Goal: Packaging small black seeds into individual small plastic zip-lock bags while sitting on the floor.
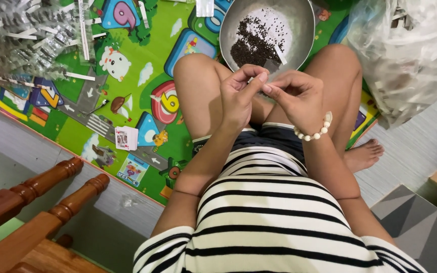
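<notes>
Steel bowl (304,30) of dark seeds, both hands (271,96) pinching something tiny, clear packets (21,35) upper-left

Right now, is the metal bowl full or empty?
Neither: the metal bowl is partly filled. Small dark seeds cover only part of its bottom.

Whatever was pinched between the left hand (238,96) and right hand (299,96) was hidden; the metal bowl (304,30) was cropped above.

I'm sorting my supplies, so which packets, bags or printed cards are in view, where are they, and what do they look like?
Small clear packets: heaped top left, white strips.
Clear plastic bag: top right, crumpled, bulging.
Card deck: on the play mat, left of the knees, small white rectangle.
Left hand and right hand pinch something tiny.
</notes>
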